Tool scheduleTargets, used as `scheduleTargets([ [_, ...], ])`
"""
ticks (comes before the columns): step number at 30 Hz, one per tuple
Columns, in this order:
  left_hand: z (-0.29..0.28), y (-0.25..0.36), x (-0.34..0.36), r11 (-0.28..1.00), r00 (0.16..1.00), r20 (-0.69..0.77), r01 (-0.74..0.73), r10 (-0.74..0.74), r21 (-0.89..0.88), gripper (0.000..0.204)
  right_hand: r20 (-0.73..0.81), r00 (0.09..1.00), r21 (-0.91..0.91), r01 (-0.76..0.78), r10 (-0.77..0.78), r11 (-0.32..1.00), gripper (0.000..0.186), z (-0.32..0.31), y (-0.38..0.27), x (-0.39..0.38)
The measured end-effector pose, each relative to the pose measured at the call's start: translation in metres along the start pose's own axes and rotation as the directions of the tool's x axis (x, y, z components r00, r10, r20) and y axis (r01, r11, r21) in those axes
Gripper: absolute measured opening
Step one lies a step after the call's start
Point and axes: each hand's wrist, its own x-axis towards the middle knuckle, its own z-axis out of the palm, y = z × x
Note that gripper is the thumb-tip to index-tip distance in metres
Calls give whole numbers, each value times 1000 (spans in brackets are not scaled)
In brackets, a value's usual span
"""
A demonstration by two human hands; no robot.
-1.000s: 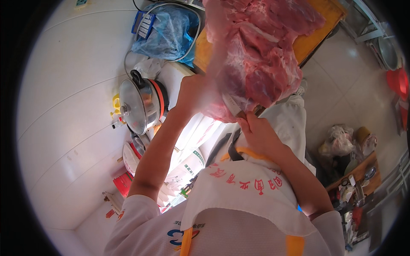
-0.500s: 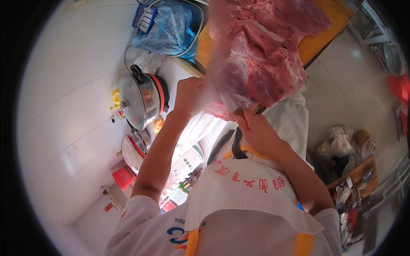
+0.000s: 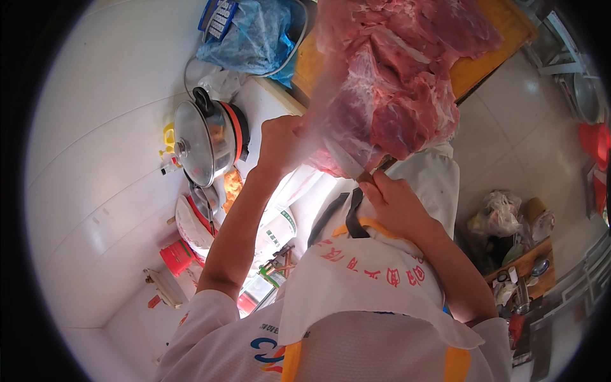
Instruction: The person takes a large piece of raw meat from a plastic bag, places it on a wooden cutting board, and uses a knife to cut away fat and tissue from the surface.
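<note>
A large slab of raw red meat (image 3: 394, 83) lies on a yellow-brown cutting board (image 3: 487, 54), its near end hanging toward my apron. My right hand (image 3: 398, 202) is wrapped round the handle of a knife (image 3: 344, 159). The blade points up and left, against the near end of the meat, and its tip is at the flesh. At the left edge of the meat, my left hand (image 3: 283, 141) is closed on it. A haze in the picture blurs the fingers there.
A lidded steel pot (image 3: 200, 143) stands left of my left forearm, below a blue plastic bag (image 3: 251, 38) and a blue calculator (image 3: 217, 18). A red container (image 3: 176, 256) is lower left. Bagged goods (image 3: 499, 213) and a wooden surface with small items lie at right.
My right hand has drawn the knife slightly down and right, and more of the blade shows. The left hand keeps its place on the meat. The view has shifted a little.
</note>
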Motion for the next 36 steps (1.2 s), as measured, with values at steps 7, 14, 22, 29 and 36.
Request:
scheduleTargets([
  [7,-3,6,-8,1000,1000,-9,-25,25,-3,18,-59,995,-78,76,-80,994,29,7,6,5],
  [14,-5,2,-22,1000,1000,-18,2,-1,15,20,-142,988,11,62,-60,998,26,-12,4,3],
  [22,6,21,-27,991,986,-98,-133,134,15,29,-199,980,97,41,-21,994,25,-6,22,6],
  [29,4,16,-15,996,996,-86,-15,7,-91,22,-213,973,93,108,-86,990,27,7,10,7],
  [36,16,13,-23,979,974,-149,150,-170,-138,29,-137,988,100,81,-67,992,30,24,3,12],
])
